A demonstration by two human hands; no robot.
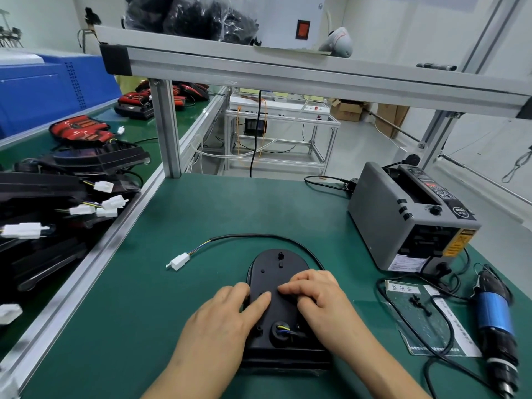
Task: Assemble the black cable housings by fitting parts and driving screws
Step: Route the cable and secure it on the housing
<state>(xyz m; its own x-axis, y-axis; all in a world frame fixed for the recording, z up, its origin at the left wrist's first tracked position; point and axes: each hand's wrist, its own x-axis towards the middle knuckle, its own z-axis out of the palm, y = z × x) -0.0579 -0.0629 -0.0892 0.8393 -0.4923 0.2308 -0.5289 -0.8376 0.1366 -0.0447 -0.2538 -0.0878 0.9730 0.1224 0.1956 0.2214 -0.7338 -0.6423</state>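
Lying flat near the front of the green bench mat (pixel 201 214), the black plastic cable housing with a rounded far end (pixel 276 269) sits under the person's 2 hands. The left hand (pixel 221 315) rests on the housing's left side with its fingers nearly straight and the forefinger laid flat on the top face, gripping nothing. The right hand (pixel 315 298) rests on the right side, fingers bent and their tips pressed down on the top face; whether they pinch some small part beneath cannot be told. A round opening at the housing's near end shows yellow and blue wires (pixel 283 329). A thin black cable (pixel 259 235) arcs round the housing's far end to a white plastic connector (pixel 179 262) lying on the mat to the left. To the right stands a grey tape dispenser (pixel 383 226); nearer lies a clear plastic bag (pixel 431 335) holding small black parts, with a blue-and-black electric screwdriver (pixel 493 318) just beside it. More black housings with white connectors (pixel 57 191) are piled on the left bench.
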